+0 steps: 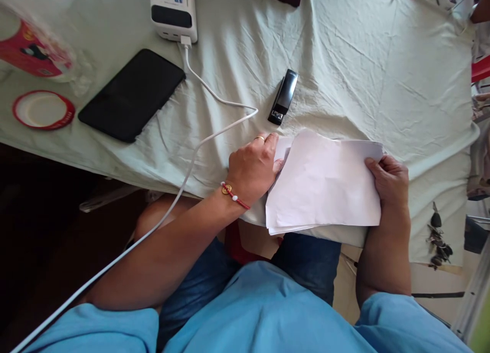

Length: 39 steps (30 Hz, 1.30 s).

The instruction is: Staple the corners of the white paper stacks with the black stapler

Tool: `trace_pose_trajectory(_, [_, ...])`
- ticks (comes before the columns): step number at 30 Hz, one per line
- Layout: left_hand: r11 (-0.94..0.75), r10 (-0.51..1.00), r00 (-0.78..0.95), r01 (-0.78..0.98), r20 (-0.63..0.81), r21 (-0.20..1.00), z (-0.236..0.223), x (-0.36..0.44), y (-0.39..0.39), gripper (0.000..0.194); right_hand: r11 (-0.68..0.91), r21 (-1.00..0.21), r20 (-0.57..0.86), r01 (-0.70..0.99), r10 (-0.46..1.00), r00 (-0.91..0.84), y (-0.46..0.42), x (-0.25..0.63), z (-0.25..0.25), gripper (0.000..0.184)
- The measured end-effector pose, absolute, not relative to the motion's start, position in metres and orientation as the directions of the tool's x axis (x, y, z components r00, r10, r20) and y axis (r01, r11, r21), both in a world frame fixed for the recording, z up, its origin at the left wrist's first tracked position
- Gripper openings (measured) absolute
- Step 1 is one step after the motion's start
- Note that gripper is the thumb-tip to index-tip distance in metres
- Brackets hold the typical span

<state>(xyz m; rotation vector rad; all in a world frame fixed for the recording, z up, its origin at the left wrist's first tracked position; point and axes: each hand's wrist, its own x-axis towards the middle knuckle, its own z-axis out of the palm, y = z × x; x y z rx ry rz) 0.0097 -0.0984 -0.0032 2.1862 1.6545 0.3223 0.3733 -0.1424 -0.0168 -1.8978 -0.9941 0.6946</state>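
Right fingers clamped on paper sheets (325, 182): right hand (392, 179) has thumb on top at right edge. Left hand (252, 164) curled at left edge, thumb touching paper; cannot tell whether fingers pinch it. Sheets lie between hands at near table edge, lower ones peeking out unevenly. Step in hand looks like handling or evening stack; next move calls for steady hold, edges aligned. Just beyond left fingertips, black stapler (284, 95) on pale tablecloth (363, 77). Farther left, black tablet (132, 95).
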Motion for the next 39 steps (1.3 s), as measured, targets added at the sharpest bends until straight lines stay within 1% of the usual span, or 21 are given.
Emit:
trace_pose_trajectory(4, [-0.247, 0.965, 0.261, 0.869, 0.027, 0.43, -0.01, 0.009, -0.097, 0.014, -0.313, -0.877, -0.085, 0.364, 0.847, 0.524, -0.142, 0.374, -0.017, 0.05])
trace_pose_trajectory(6, [-0.268, 0.963, 0.25, 0.848, 0.101, 0.458, -0.013, 0.007, -0.096, 0.013, -0.314, -0.88, -0.091, 0.356, 0.847, 0.524, -0.142, 0.375, -0.018, 0.05])
trace_pose_trajectory(8, [-0.346, 0.938, 0.276, 0.779, 0.209, 0.522, -0.016, 0.005, -0.095, 0.018, -0.317, -0.879, -0.092, 0.357, 0.846, 0.525, -0.142, 0.376, -0.018, 0.049])
trace_pose_trajectory(10, [-0.475, 0.88, 0.345, 0.653, 0.326, 0.59, -0.019, 0.004, -0.097, 0.026, -0.318, -0.873, -0.088, 0.37, 0.849, 0.522, -0.142, 0.376, -0.019, 0.048])
trace_pose_trajectory(12, [-0.598, 0.8, 0.422, 0.509, 0.425, 0.62, -0.021, 0.007, -0.101, 0.034, -0.316, -0.869, -0.084, 0.381, 0.852, 0.516, -0.143, 0.375, -0.018, 0.047])
trace_pose_trajectory(15, [-0.704, 0.703, 0.495, 0.378, 0.511, 0.601, -0.024, 0.014, -0.109, 0.043, -0.323, -0.869, -0.088, 0.376, 0.848, 0.523, -0.143, 0.374, -0.017, 0.045])
trace_pose_trajectory(19, [-0.77, 0.631, 0.535, 0.343, 0.562, 0.538, -0.028, 0.022, -0.116, 0.054, -0.325, -0.868, -0.088, 0.377, 0.846, 0.526, -0.142, 0.374, -0.017, 0.045])
trace_pose_trajectory(22, [-0.769, 0.637, 0.516, 0.375, 0.573, 0.517, -0.029, 0.024, -0.115, 0.056, -0.321, -0.866, -0.084, 0.383, 0.85, 0.52, -0.142, 0.374, -0.018, 0.046])
trace_pose_trajectory(24, [-0.746, 0.665, 0.476, 0.399, 0.575, 0.533, -0.029, 0.022, -0.113, 0.055, -0.319, -0.867, -0.082, 0.383, 0.848, 0.523, -0.142, 0.375, -0.018, 0.048])
trace_pose_trajectory(27, [-0.643, 0.766, 0.363, 0.414, 0.53, 0.644, -0.024, 0.016, -0.106, 0.051, -0.321, -0.869, -0.088, 0.376, 0.849, 0.521, -0.142, 0.375, -0.018, 0.05])
trace_pose_trajectory(31, [-0.367, 0.93, 0.179, 0.418, 0.32, 0.831, -0.013, 0.001, -0.095, 0.037, -0.314, -0.876, -0.09, 0.366, 0.852, 0.515, -0.142, 0.375, -0.018, 0.049])
trace_pose_trajectory(34, [-0.251, 0.968, 0.088, 0.348, 0.235, 0.903, -0.009, -0.008, -0.087, 0.035, -0.316, -0.871, -0.088, 0.375, 0.853, 0.514, -0.142, 0.375, -0.018, 0.048])
trace_pose_trajectory(36, [-0.234, 0.972, 0.076, 0.348, 0.221, 0.908, -0.009, -0.011, -0.083, 0.036, -0.318, -0.87, -0.085, 0.378, 0.85, 0.52, -0.142, 0.375, -0.018, 0.048])
trace_pose_trajectory(39, [-0.287, 0.958, 0.13, 0.438, 0.256, 0.852, -0.015, -0.01, -0.078, 0.033, -0.317, -0.875, -0.084, 0.366, 0.844, 0.529, -0.142, 0.373, -0.016, 0.05])
